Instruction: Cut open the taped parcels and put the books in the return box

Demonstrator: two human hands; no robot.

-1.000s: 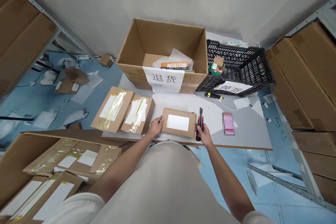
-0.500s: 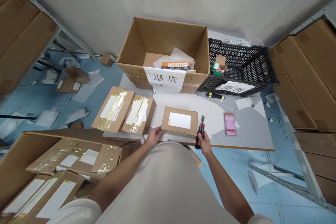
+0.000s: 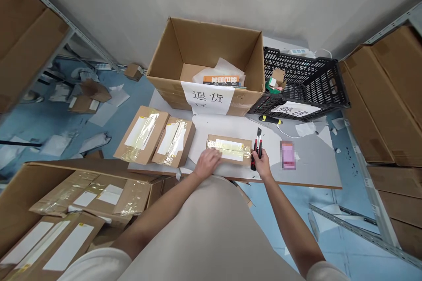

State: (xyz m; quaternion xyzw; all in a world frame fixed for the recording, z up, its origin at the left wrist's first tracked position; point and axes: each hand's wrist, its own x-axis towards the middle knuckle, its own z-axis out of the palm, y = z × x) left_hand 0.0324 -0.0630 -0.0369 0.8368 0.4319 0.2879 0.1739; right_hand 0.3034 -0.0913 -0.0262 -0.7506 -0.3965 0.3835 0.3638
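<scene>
A small cardboard parcel box (image 3: 227, 154) lies in front of me on the table, a face with a white label and clear tape turned up. My left hand (image 3: 208, 162), slightly blurred, is at its front left corner with the fingers loosely stretched, seemingly touching it. At the box's right end, my right hand (image 3: 262, 163) grips a black and red utility knife (image 3: 257, 147), its blade pointing away from me. Two more taped boxes stand to the left, the nearer one (image 3: 174, 142) beside the farther one (image 3: 141, 134).
Behind stands a large open carton (image 3: 165, 90) with an orange-covered item (image 3: 220, 80) inside. A black crate (image 3: 329, 96) is right of it. A yellow and black tool (image 3: 270, 119) and a pixelated pink item (image 3: 288, 156) lie on the table (image 3: 306, 175). More parcels (image 3: 74, 246) fill a carton at lower left.
The small box has been turned over, from a plain labelled face to a taped one. My left hand has moved right and onto its corner; the knife has shifted slightly right and away.
</scene>
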